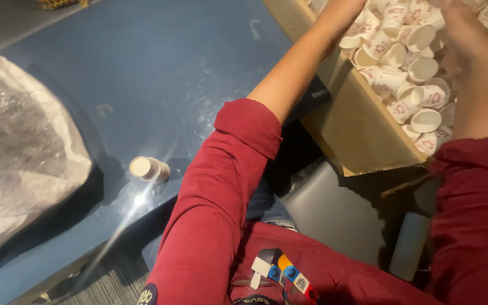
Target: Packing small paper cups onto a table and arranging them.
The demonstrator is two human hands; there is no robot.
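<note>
Head view: both hands, left hand (343, 8) and right hand (458, 17), reach into a brown cardboard box (362, 133) of small white paper cups (419, 68); fingers' spread cannot be told. One cup (148, 168) lies on the blue table (159, 73).

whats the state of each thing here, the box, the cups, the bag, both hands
cardboard box: open, full of loose cups
paper cups: jumbled, lying every way
single cup: on its side on the blue table
white bag: slumped, crumpled
left hand: in the cups, grip hidden
right hand: in the cups, grip hidden
</note>
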